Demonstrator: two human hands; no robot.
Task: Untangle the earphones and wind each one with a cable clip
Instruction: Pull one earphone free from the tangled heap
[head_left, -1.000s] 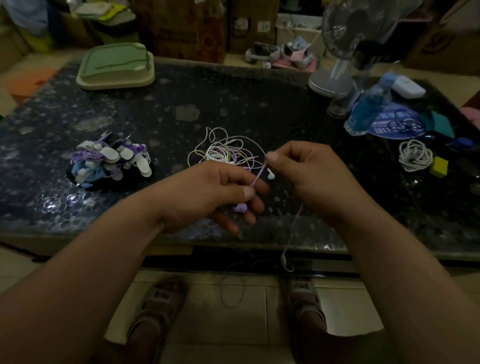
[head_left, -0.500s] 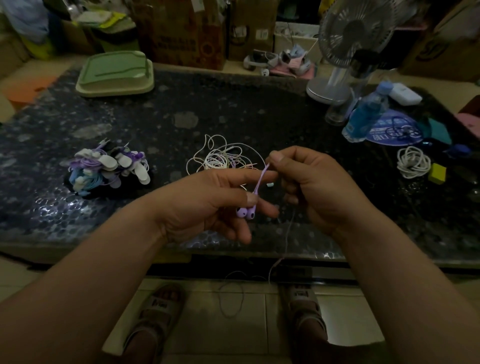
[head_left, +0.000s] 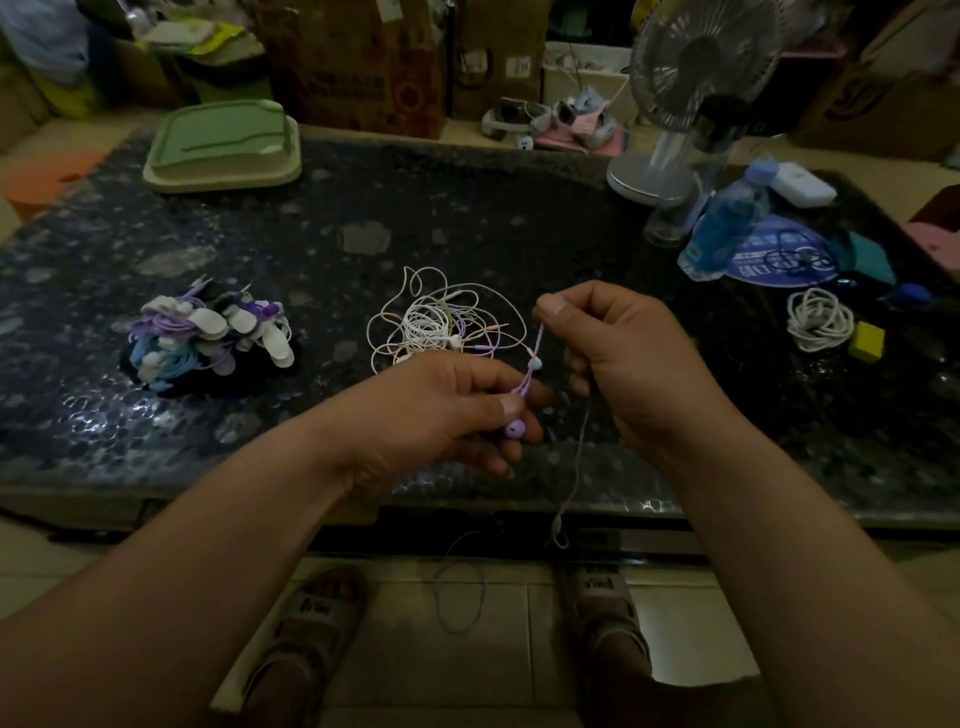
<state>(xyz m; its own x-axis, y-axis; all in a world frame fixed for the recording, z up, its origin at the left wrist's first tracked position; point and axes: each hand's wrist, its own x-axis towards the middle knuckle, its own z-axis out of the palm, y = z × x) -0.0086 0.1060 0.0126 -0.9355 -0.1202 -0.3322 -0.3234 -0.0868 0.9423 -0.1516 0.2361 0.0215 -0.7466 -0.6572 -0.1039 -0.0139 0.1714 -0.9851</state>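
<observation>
A purple earphone hangs between my two hands over the front of the dark stone table. My left hand pinches its earbud end between thumb and fingers. My right hand pinches the purple cable higher up, and the rest of that cable trails down past the table edge to the floor. Behind my hands lies a tangled heap of white and pastel earphones. A pile of wound earphones with white cable clips sits at the left.
A green lidded tray stands at the back left. At the right are a desk fan, a blue bottle, a round blue card, a coiled white cable and a yellow block. Boxes line the floor behind.
The view has shifted slightly downward. My left hand has slid along the purple cable so a single earbud shows below its thumb, and my right hand holds the cable a little higher.
</observation>
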